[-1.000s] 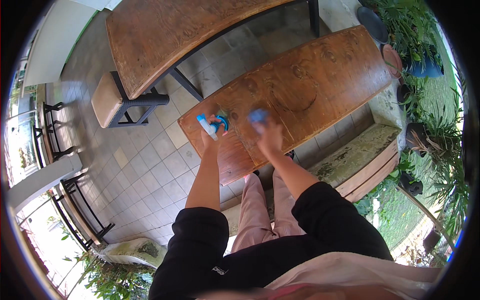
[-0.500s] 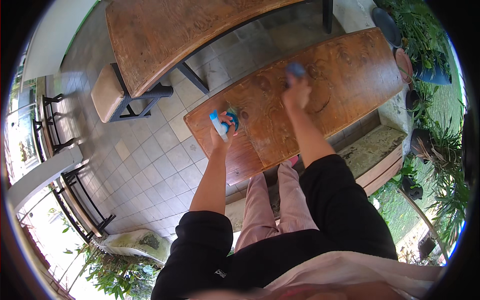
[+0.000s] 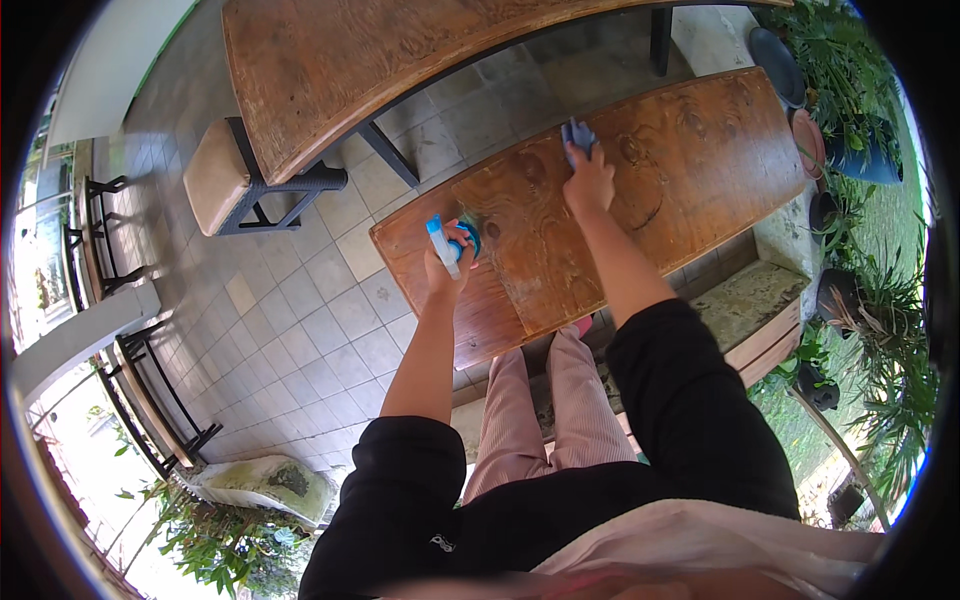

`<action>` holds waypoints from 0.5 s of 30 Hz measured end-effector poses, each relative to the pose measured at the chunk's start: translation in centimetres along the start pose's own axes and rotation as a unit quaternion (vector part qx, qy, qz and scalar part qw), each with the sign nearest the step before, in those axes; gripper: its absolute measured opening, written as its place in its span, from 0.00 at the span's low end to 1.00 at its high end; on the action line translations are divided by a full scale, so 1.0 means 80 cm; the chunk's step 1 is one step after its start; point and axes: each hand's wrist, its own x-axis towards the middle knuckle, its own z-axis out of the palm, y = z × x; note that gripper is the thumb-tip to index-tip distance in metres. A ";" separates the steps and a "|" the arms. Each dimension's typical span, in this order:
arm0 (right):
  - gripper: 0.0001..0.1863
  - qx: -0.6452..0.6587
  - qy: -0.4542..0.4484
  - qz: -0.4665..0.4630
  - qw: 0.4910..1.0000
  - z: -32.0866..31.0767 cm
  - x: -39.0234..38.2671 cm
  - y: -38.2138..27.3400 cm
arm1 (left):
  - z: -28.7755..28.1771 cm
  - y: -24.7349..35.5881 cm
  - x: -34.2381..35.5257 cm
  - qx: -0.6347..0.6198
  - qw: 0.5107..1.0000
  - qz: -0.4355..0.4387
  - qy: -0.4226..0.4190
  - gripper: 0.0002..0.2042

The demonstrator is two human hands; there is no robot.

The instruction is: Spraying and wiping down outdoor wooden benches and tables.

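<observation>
A long wooden bench top (image 3: 560, 250) with worn varnish stretches before me. My right hand (image 3: 590, 185) presses a bunched blue-grey cloth (image 3: 577, 142) against it, close to its far edge. Near the left end, my left hand (image 3: 447, 265) is wrapped round a spray bottle (image 3: 468, 238) with a blue and white trigger head (image 3: 440, 240). Most of the bottle's body is hidden by the fingers, and I cannot tell whether its base touches the wood.
Beyond lies a larger wooden table (image 3: 400, 70) on dark metal legs. A stool with a tan seat (image 3: 217, 177) stands at its left end on the tiled floor (image 3: 300, 320). A low mossy stone ledge (image 3: 735, 305) and potted plants (image 3: 865, 150) border the right side.
My right hand has moved slightly left with the cloth, which is less blurred now. The left hand keeps its grip on the spray bottle in nearly the same place.
</observation>
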 end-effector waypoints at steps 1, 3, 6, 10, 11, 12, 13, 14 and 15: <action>0.28 0.000 -0.006 0.004 1.000 0.011 -0.019 -0.015 | 0.001 -0.001 0.000 -0.004 1.000 0.003 0.005 0.11; 0.29 -0.030 -0.018 -0.128 0.991 0.043 -0.072 -0.019 | 0.014 -0.001 0.001 -0.009 1.000 0.001 0.008 0.10; 0.30 -0.024 -0.073 -0.241 0.967 0.058 -0.150 -0.022 | 0.012 -0.002 -0.001 -0.006 1.000 -0.001 0.028 0.09; 0.30 -0.014 -0.126 -0.262 0.957 0.029 -0.172 0.022 | 0.007 -0.003 -0.008 0.005 1.000 0.009 0.011 0.10; 0.31 -0.024 -0.130 -0.252 0.959 0.022 -0.174 0.038 | 0.008 -0.006 -0.013 0.004 1.000 0.011 0.009 0.10; 0.31 -0.025 -0.128 -0.251 0.959 0.018 -0.179 0.053 | 0.008 -0.009 -0.021 -0.022 1.000 -0.006 0.015 0.11; 0.31 -0.022 -0.109 -0.180 0.977 0.013 -0.186 0.066 | 0.006 -0.011 -0.030 -0.048 0.998 -0.023 0.022 0.14; 0.32 -0.021 -0.088 -0.108 0.990 0.010 -0.193 0.079 | 0.008 -0.009 -0.041 -0.050 0.998 -0.022 0.021 0.14; 0.32 -0.023 -0.086 -0.109 0.990 0.011 -0.205 0.093 | 0.011 -0.007 -0.056 -0.067 0.997 -0.041 0.015 0.19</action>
